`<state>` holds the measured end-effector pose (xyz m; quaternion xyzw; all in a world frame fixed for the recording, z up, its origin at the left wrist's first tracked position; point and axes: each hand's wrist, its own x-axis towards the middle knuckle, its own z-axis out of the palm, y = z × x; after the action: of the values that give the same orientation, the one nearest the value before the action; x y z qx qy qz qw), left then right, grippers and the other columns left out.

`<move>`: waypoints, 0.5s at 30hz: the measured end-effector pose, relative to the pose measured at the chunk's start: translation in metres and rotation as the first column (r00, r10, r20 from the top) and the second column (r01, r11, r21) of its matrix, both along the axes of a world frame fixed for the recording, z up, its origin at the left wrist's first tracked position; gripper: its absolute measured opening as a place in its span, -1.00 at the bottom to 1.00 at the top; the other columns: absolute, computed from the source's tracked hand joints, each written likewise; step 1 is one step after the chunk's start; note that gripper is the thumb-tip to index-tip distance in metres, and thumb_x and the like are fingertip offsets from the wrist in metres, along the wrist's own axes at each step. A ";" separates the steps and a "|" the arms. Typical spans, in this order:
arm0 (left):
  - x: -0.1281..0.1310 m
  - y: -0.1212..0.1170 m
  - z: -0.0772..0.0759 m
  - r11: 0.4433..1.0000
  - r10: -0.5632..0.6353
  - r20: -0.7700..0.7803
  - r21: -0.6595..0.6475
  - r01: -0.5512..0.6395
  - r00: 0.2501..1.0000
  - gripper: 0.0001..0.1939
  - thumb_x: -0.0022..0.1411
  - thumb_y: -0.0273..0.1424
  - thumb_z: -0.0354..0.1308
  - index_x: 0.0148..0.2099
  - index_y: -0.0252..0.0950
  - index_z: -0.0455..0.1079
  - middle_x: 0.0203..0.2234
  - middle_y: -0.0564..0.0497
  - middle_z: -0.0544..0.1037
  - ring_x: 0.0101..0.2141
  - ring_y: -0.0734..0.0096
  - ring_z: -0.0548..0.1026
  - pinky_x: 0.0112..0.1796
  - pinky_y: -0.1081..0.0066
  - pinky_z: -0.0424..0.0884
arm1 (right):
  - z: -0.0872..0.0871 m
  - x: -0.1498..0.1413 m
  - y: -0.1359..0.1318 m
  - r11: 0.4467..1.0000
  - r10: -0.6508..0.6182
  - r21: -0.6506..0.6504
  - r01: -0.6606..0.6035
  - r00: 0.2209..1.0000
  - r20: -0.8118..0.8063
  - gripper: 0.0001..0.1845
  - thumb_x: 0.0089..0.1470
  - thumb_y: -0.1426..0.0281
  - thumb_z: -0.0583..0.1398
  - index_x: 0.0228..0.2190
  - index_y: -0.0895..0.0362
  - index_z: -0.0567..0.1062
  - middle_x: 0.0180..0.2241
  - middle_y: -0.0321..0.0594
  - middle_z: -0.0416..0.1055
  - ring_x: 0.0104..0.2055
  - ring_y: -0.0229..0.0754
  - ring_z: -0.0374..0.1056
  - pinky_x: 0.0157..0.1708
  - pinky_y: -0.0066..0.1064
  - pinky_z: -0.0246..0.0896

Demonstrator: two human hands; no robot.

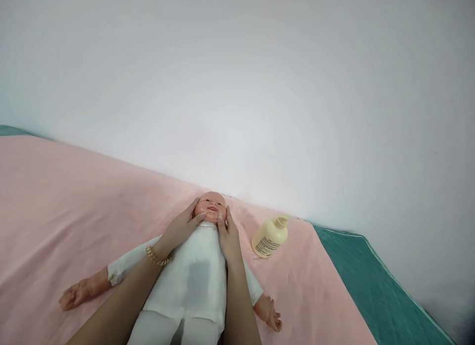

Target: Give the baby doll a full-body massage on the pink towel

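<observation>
A baby doll (193,280) in white clothes lies on its back on a pink blanket (67,206), arms spread out. Its bare head (210,206) points away from me. My left hand (180,229), with a gold bracelet on the wrist, rests on the doll's chest with the thumb on its left cheek. My right hand (227,234) lies on the other side of the chest, thumb touching the chin and right cheek. Both hands cup the face with fingers spread.
A pale yellow pump bottle (270,236) lies on its side on the blanket, to the right of the doll's head. A teal mattress (374,285) shows beyond the blanket's right edge. A white wall (260,87) rises right behind.
</observation>
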<state>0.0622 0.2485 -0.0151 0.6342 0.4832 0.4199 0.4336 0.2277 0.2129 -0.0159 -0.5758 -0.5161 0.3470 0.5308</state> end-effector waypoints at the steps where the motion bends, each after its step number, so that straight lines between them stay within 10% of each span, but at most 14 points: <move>1: 0.000 0.000 -0.001 1.000 0.000 -0.006 -0.003 0.000 1.000 -0.22 0.25 0.00 0.01 0.40 -0.24 0.00 0.29 -0.08 0.19 0.26 0.00 0.17 0.21 0.14 0.10 | 0.001 0.000 -0.001 1.000 0.001 0.010 -0.001 1.000 -0.003 -0.18 0.14 -0.02 0.13 0.28 0.12 0.11 0.27 -0.17 0.14 0.30 -0.08 0.10 0.24 -0.27 0.02; 15: 0.000 0.007 -0.008 0.999 -0.024 -0.059 0.029 0.026 0.998 -0.20 0.29 0.04 -0.08 0.42 -0.28 -0.09 0.31 -0.14 0.14 0.28 0.06 0.13 0.24 0.14 0.04 | 0.011 -0.004 -0.007 0.999 0.018 -0.045 -0.017 1.000 0.018 -0.09 0.11 -0.04 0.16 0.31 0.16 0.03 0.28 -0.11 0.10 0.30 -0.06 0.10 0.23 -0.26 0.04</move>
<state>0.0617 0.2553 -0.0234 0.6585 0.4815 0.4030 0.4150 0.2238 0.2057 -0.0050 -0.5861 -0.5180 0.3579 0.5099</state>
